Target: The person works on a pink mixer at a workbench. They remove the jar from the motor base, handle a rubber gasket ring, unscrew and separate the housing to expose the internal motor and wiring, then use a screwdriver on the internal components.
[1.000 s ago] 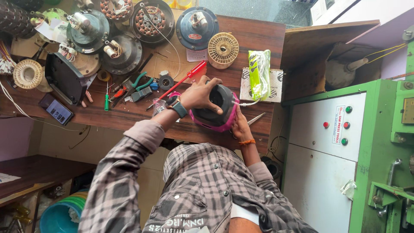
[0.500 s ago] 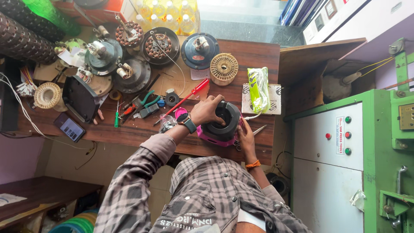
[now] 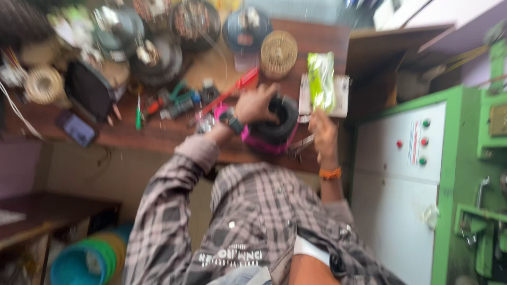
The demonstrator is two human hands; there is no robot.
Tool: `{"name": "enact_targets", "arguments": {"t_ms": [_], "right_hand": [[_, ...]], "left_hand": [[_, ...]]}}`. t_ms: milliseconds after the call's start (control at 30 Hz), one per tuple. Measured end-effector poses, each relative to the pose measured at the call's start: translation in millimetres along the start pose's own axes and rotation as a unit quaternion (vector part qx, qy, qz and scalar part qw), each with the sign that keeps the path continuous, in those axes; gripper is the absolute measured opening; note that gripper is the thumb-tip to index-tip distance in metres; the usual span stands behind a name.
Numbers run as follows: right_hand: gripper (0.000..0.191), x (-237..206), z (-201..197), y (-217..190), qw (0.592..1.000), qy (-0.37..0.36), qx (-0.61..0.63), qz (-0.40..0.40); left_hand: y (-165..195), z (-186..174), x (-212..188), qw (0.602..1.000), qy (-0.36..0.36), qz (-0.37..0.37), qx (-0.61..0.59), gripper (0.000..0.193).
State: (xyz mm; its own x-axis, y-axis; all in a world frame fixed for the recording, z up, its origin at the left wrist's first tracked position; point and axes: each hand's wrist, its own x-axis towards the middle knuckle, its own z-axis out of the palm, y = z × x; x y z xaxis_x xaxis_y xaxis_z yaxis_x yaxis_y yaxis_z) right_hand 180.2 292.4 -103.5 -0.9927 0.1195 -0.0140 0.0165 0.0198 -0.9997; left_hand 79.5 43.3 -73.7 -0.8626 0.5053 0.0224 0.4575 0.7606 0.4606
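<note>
A black round motor part (image 3: 284,120) lies on a pink ring (image 3: 263,144) at the front edge of the wooden bench (image 3: 158,136). My left hand (image 3: 255,103), with a dark watch on the wrist, grips the part's upper left rim. To the right of the part is my right hand (image 3: 323,133), an orange band on its wrist, close to it but apart from it. Its fingers point toward a white card (image 3: 340,95) under a green packet (image 3: 320,79). Motion blur hides whether that hand holds anything.
The bench carries a red-handled tool (image 3: 232,91), pliers and small tools (image 3: 177,103), a wire-wound coil (image 3: 278,53), several fan motor housings (image 3: 158,58) and a dark tablet (image 3: 90,89). A green and white cabinet with buttons (image 3: 412,174) stands at the right. Coloured tubs (image 3: 84,261) sit on the floor.
My right hand has come off the lower side of the black part and moved to its right. My left hand stays on the part. The view has shifted and blurred.
</note>
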Motion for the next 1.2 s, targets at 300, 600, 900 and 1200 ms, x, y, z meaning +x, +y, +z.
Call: {"name": "enact_targets", "arguments": {"t_ms": [300,600,900,1200], "right_hand": [[0.106,7.3,22.5,-105.4,0.809,-0.263,-0.465,-0.246],[0.120,13.2,54.4,-95.1,0.715,-0.339,-0.580,-0.194],[0.119,-3.5,-26.8,-74.9,0.857,-0.200,-0.439,-0.181],[0.092,-47.3,-69.6,-25.7,0.892,-0.048,0.438,0.098]], "left_hand": [[-51.3,-17.1,-18.5,0.941,-0.082,-0.189,-0.267,0.052],[-92.0,-3.1,-138.3,0.857,0.055,-0.176,-0.482,0.034],[-45.9,21.3,-194.0,0.751,0.095,-0.212,-0.618,0.045],[-13.5,3.2,-160.1,0.854,0.146,-0.156,-0.474,0.035]]}}
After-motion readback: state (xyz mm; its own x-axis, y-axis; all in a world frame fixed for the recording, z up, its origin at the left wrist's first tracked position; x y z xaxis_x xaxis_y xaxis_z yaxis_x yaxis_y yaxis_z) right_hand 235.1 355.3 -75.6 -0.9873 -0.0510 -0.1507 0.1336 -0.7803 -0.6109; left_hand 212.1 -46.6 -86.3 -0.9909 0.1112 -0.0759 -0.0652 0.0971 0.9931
